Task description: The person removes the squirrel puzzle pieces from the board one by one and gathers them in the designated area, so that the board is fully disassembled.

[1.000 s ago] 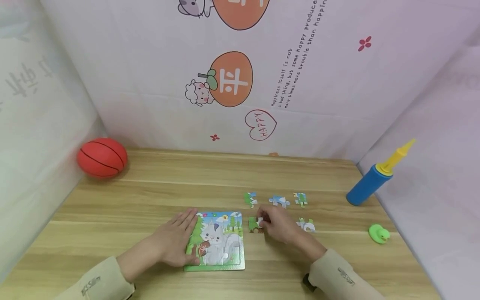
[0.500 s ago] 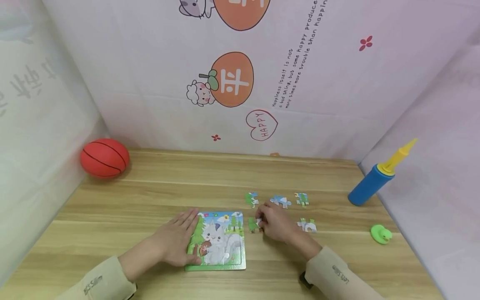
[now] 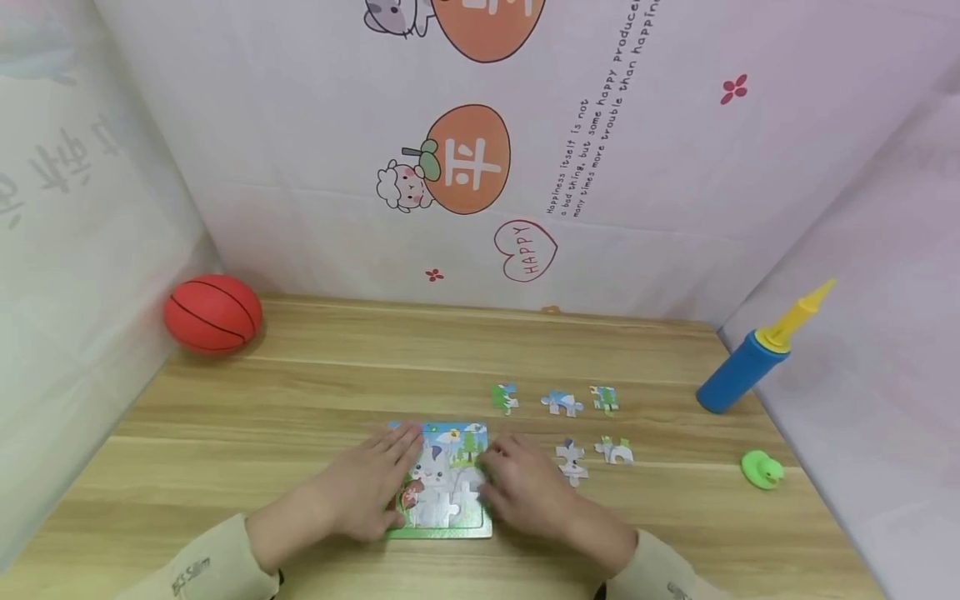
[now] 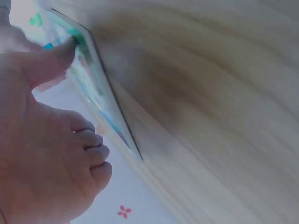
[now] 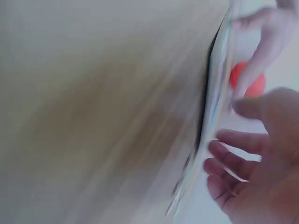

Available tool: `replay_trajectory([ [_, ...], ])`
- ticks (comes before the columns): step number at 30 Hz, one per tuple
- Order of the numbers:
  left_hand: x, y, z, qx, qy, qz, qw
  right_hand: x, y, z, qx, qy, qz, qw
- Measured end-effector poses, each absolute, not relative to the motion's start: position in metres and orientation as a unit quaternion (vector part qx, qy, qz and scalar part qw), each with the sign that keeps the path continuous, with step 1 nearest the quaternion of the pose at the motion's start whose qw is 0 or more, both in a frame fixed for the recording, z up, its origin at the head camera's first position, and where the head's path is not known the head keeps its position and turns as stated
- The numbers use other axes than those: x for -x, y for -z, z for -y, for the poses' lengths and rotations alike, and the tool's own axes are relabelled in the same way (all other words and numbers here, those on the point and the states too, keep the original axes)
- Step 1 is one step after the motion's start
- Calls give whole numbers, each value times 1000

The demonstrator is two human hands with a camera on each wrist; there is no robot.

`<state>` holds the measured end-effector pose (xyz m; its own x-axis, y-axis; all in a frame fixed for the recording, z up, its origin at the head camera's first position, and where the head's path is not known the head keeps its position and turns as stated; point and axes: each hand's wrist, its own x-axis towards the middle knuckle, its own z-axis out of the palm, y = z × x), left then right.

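Observation:
A square jigsaw puzzle (image 3: pixel 450 533) with a grey squirrel picture lies flat on the table. My left hand (image 3: pixel 367 483) rests over its left side, the fingers spread forward and the thumb on the board near its front edge. At the puzzle's right edge is my right hand (image 3: pixel 528 487), blurred. The right wrist view shows its fingers (image 5: pixel 229 158) loosely bent beside the board's edge, thumb apart from them, with no piece visible between. Loose jigsaw pieces lie beyond: a green one (image 3: pixel 504 398), a grey one (image 3: pixel 571 462) and several others, including a white-and-green one (image 3: pixel 615 451).
A red ball (image 3: pixel 213 314) with black lines sits at the table's back left. At the right stand a blue and yellow hand pump (image 3: pixel 738 371) and a green toy duck (image 3: pixel 762 470). Printed cloth walls (image 3: pixel 337 250) enclose the wooden table (image 3: pixel 337 358).
My right hand has moved left from the loose pieces to the puzzle's right edge, uncovering the grey piece. The green-and-brown piece it touched is out of sight. My left hand has shifted slightly right.

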<state>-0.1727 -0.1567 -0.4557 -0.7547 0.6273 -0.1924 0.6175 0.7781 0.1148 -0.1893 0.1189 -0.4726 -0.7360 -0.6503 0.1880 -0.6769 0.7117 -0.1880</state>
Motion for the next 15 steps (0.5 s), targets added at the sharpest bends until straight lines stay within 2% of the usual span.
replay_trajectory([
  [5, 174, 450, 153, -352, -48, -925, 135, 172, 470, -109, -370, -72, 926, -18],
  [15, 195, 462, 149, -334, -72, -930, 134, 169, 475, -105, -341, -91, 935, -23],
])
